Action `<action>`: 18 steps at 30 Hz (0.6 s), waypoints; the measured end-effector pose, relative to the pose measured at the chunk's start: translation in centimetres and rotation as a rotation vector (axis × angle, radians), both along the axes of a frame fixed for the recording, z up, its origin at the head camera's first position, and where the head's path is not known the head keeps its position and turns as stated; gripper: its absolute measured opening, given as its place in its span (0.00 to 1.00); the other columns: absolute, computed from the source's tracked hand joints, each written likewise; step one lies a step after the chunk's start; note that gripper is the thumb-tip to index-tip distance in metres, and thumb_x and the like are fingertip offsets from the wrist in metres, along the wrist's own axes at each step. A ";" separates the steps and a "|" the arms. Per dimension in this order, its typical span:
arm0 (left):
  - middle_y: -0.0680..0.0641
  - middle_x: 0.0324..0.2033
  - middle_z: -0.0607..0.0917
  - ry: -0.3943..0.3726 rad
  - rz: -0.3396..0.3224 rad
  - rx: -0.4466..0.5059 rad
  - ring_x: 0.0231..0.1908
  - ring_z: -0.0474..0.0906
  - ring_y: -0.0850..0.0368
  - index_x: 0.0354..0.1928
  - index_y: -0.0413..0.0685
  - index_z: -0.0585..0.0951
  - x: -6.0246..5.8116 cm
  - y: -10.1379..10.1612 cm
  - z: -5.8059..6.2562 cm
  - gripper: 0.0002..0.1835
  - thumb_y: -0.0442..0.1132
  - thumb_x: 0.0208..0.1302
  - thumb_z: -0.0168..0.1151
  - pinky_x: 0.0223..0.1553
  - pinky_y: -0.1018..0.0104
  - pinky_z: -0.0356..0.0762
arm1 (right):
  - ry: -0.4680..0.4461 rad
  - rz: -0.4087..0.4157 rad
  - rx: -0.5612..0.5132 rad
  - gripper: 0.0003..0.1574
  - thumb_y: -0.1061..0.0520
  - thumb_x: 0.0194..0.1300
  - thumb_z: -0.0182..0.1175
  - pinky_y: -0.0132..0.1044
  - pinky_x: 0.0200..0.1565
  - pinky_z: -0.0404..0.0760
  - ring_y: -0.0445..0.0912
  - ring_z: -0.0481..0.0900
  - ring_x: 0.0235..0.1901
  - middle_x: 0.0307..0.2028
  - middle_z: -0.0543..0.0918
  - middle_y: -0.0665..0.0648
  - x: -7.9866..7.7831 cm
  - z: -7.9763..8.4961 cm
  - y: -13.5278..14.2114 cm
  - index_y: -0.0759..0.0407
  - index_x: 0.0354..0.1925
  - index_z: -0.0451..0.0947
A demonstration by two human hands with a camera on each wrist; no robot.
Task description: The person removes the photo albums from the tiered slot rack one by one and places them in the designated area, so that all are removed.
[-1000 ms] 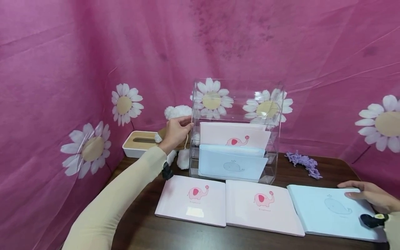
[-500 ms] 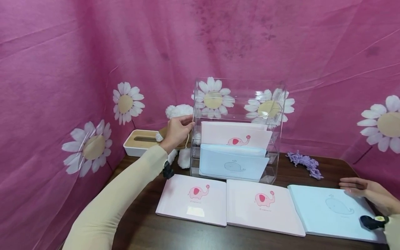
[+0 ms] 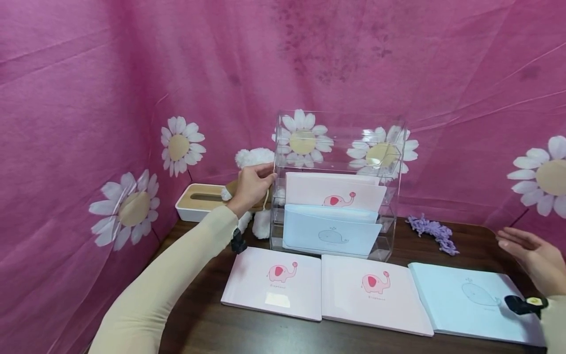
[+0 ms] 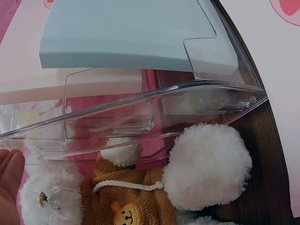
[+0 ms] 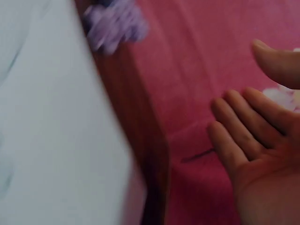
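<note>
My left hand [image 3: 253, 188] holds the left side edge of a clear acrylic tiered rack [image 3: 379, 254], thumb and fingers right at the edge. A pink elephant-print booklet [image 3: 305, 189] stands in the rack behind a pale blue whale-print booklet [image 3: 305, 231]. At the far right my right hand [image 3: 541, 263] is raised above the table with nothing in it, fingers extended and thumb apart in the right wrist view. It is nearest to a blue whale booklet [image 3: 460, 314], which lies flat beside two pink elephant booklets [image 3: 345, 305] in a row before the rack.
A white plush toy [image 4: 206, 164] in a brown outfit sits left of the rack, partly behind my left hand. Farther left stands a white box with a wooden slotted lid [image 3: 187, 204]. Purple yarn-like bundle [image 3: 435, 233] lies right of the rack. A pink flowered curtain [image 3: 230, 59] surrounds the table.
My right hand has lifted off the blue booklet's upper right corner and moved up and back from it. My left hand keeps its place at the rack.
</note>
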State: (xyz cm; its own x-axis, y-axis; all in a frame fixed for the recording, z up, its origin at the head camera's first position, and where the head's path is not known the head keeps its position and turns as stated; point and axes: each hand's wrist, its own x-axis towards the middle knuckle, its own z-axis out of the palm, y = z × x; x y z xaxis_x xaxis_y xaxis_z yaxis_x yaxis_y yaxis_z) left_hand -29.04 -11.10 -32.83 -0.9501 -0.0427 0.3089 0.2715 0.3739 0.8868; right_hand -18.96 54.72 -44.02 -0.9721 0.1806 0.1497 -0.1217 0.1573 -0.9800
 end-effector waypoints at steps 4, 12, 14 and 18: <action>0.42 0.51 0.90 0.000 0.005 -0.001 0.52 0.87 0.52 0.59 0.43 0.84 0.1 0.0 0.1 0.20 0.36 0.65 0.68 0.52 0.61 0.87 | 0.246 0.058 -0.368 0.26 0.77 0.69 0.52 0.16 0.45 0.81 0.32 0.88 0.44 0.45 0.91 0.44 -0.1 2.9 -2.3 0.54 0.55 0.82; 0.42 0.51 0.89 0.012 0.013 -0.013 0.54 0.87 0.51 0.59 0.42 0.84 0.2 0.1 0.1 0.20 0.36 0.65 0.68 0.54 0.59 0.86 | 0.534 0.129 -0.745 0.25 0.83 0.66 0.46 0.32 0.48 0.88 0.52 0.90 0.47 0.49 0.89 0.67 -1.8 7.9 -6.6 0.78 0.59 0.74; 0.42 0.51 0.90 0.013 0.017 -0.014 0.53 0.87 0.52 0.59 0.42 0.84 0.2 0.1 0.1 0.20 0.36 0.65 0.68 0.54 0.59 0.86 | 0.583 0.137 -0.795 0.25 0.84 0.65 0.46 0.36 0.47 0.89 0.56 0.89 0.46 0.48 0.88 0.71 -2.3 9.3 -8.1 0.82 0.59 0.72; 0.42 0.51 0.89 0.011 0.016 -0.015 0.53 0.87 0.52 0.59 0.43 0.84 0.1 0.1 0.0 0.20 0.36 0.65 0.68 0.54 0.60 0.86 | 0.646 0.147 -0.816 0.26 0.87 0.62 0.46 0.40 0.46 0.89 0.61 0.88 0.46 0.47 0.86 0.76 -3.3 12.2 -11.5 0.87 0.58 0.69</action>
